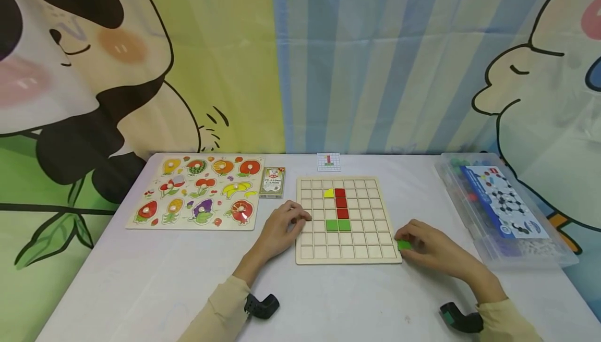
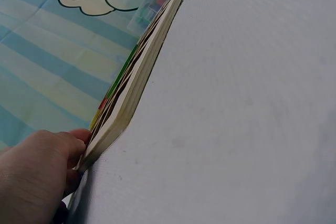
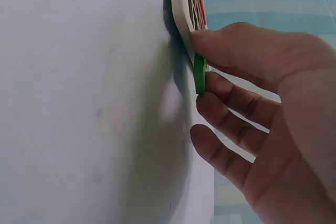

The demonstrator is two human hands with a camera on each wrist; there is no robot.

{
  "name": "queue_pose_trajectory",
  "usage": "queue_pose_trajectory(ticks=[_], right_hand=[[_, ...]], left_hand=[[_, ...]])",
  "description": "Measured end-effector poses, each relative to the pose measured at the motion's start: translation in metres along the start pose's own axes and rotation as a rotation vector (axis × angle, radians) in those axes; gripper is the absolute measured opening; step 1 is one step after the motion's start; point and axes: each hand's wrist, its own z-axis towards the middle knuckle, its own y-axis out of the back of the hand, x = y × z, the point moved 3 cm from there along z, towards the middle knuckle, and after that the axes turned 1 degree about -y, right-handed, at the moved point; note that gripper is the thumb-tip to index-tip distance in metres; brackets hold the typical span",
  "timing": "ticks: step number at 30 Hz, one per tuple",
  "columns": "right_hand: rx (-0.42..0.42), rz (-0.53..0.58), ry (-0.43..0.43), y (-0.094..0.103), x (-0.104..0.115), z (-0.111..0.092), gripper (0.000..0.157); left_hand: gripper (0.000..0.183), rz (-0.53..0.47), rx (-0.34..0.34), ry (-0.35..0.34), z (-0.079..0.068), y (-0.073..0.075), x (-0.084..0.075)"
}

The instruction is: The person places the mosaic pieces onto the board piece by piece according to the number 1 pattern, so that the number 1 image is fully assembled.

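Note:
In the head view a wooden grid board [image 1: 348,255] lies flat on the table. My left hand [image 1: 283,227] holds it by the left edge, fingers bent; the left wrist view shows that hand [image 2: 39,174] at the board's corner. A green square tile [image 1: 404,245] is pinched between the thumb and fingers of my right hand [image 1: 434,251], just beside the board's right edge. The right wrist view gives this tile [image 3: 199,73] edge-on. Set in the grid are one yellow tile [image 1: 328,193], three red tiles [image 1: 341,202] in a column and two green tiles [image 1: 338,225] below.
Behind the board lies a small pattern card [image 1: 328,162]. To the left are a playing-card box [image 1: 272,182] and a fruit puzzle board [image 1: 183,224]. A clear plastic case [image 1: 509,211] with a printed sheet inside stands on the right. A curtain backs the table.

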Motion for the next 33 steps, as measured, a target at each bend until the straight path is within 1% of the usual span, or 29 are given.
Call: queue_pose_trajectory(ticks=[4, 11, 15, 23, 29, 33], right_hand=[[-0.004, 0.015, 0.017, -0.002, 0.005, 0.008, 0.029], [0.033, 0.035, 0.037, -0.007, 0.013, 0.023, 0.026], [0.035, 0.025, 0.052, -0.01, 0.019, 0.031, 0.026], [0.049, 0.016, 0.056, -0.015, 0.026, 0.045, 0.027], [0.07, 0.019, 0.026, -0.017, 0.029, 0.056, 0.028], [0.075, 0.031, 0.025, -0.019, 0.033, 0.062, 0.028]], left_hand=[[0.012, 0.003, -0.004, 0.0, 0.0, 0.001, 0.0], [0.012, -0.003, -0.009, -0.002, 0.0, 0.0, 0.0], [0.012, -0.007, -0.006, 0.002, 0.0, 0.0, 0.001], [0.013, -0.014, 0.0, 0.004, 0.0, -0.001, 0.001], [0.013, 0.005, -0.005, 0.002, 0.0, 0.0, 0.0], [0.013, 0.004, -0.005, 0.001, 0.0, 0.0, -0.001]])
